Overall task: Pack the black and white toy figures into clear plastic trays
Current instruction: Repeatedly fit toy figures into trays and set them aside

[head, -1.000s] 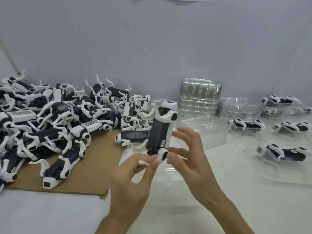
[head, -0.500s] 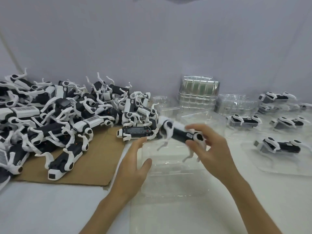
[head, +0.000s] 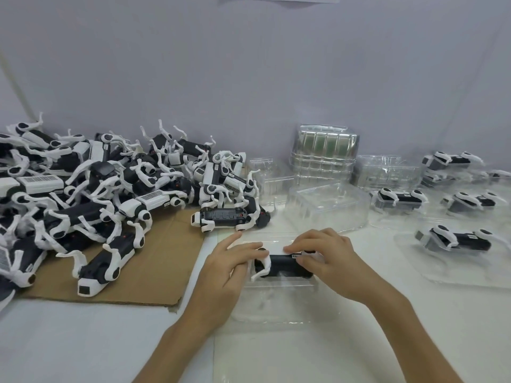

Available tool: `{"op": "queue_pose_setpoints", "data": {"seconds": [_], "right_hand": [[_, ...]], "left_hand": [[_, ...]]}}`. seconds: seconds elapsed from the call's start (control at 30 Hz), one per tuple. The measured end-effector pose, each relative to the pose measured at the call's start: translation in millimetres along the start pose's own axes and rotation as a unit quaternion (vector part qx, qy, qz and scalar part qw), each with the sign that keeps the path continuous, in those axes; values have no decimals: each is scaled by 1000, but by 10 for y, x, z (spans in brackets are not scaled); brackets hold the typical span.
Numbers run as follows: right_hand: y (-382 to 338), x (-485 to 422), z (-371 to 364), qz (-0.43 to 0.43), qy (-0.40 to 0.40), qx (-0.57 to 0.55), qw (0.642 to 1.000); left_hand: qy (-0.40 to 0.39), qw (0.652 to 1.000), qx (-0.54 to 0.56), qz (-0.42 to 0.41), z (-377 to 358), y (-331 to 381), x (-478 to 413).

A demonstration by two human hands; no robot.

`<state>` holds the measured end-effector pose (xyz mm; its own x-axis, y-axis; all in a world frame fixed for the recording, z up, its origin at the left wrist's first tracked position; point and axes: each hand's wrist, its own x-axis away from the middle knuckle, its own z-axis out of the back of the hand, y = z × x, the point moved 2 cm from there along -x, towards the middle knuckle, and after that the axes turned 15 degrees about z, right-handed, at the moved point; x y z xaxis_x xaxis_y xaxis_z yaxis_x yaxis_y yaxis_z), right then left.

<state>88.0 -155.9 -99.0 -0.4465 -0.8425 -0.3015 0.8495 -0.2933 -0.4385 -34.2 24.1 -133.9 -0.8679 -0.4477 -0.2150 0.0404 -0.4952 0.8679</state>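
1. The toy figure [head: 284,265], with a black body and white legs, lies lengthwise at the centre of the frame. It sits in the tray [head: 276,310], a clear plastic shell resting flat on the white desk [head: 373,349].
2. The left hand [head: 229,269] lies over the left end of the toy figure. Its fingers [head: 249,251] stretch nearly straight across that end, and the thumb spreads away towards the top of the frame. This hand presses rather than grips.
3. The right hand [head: 329,261] holds the right end of the toy figure, with bent fingers on top and the thumb against the near side. The two hands are apart, and the black body shows between them.
4. The heap of figures [head: 96,189] fills the left of the frame, tangled, with legs pointing all ways. It rests partly on the cardboard sheet [head: 154,272], which lies flat on the desk at lower left.
5. One loose figure [head: 224,217] lies on its side at the right edge of the heap, just above the left hand.
6. The stack of trays [head: 325,153] stands against the wall [head: 249,64], right of centre. A spare tray [head: 329,208] sits in front of the stack, just above the right hand.
7. The packed figures [head: 456,240] occupy the right of the frame. Each sits in its own clear shell, and the shells are set apart from one another.
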Motion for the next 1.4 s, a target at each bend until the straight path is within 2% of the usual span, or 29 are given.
{"op": "queue_pose_setpoints", "data": {"seconds": [0.17, 0.33, 0.4, 0.43, 0.5, 0.57, 0.63, 0.7, 0.73, 0.83, 0.97, 1.03, 1.1, 1.17, 1.23, 1.3, 1.4], "right_hand": [[-30, -23, -31, 6, 12, 57, 998], [-168, -150, -14, 16, -56, 179, 982], [-182, -212, 44, 39, -103, 169, 979], [-163, -248, 112, 41, -111, 128, 985], [-54, -354, 333, 18, -39, 44, 998], [151, -488, 528, -31, 39, 104, 993], [331, -599, 524, -102, 6, 172, 980], [435, -702, 356, -139, -32, 178, 974], [469, -741, 259, -141, -29, 190, 971], [540, -825, 126, -144, 51, 226, 962], [500, -893, 150, -189, 2, 262, 946], [411, -905, 265, -177, 50, 263, 947], [228, -930, 423, -143, 146, 243, 948], [20, -978, 562, -75, 229, 222, 945], [-169, -1059, 655, 13, 278, 213, 937], [-285, -1204, 710, 84, 291, 215, 929], [-276, -1525, 693, 135, 250, 242, 928]], "left_hand": [[9, 997, -64, -36, 24, 23, 9], [30, 993, -97, -51, 30, 45, 25], [41, 991, -110, -65, 34, 38, 24], [47, 990, -111, -72, 35, 29, 25], [57, 989, -108, -82, 36, 11, 24], [59, 989, -106, -83, 34, -6, 21], [58, 989, -108, -81, 30, -20, 17], [57, 990, -106, -80, 20, -37, 13], [57, 990, -103, -80, 12, -46, 9], [53, 991, -92, -81, -13, -54, 12], [47, 992, -91, -75, -23, -62, 10], [43, 993, -89, -70, -29, -67, 7], [45, 993, -86, -65, -36, -60, -5], [51, 993, -89, -62, -48, -50, -14], [55, 992, -95, -61, -54, -47, -17], [55, 991, -102, -61, -50, -43, -12], [55, 991, -107, -66, -45, -28, -4]]}}
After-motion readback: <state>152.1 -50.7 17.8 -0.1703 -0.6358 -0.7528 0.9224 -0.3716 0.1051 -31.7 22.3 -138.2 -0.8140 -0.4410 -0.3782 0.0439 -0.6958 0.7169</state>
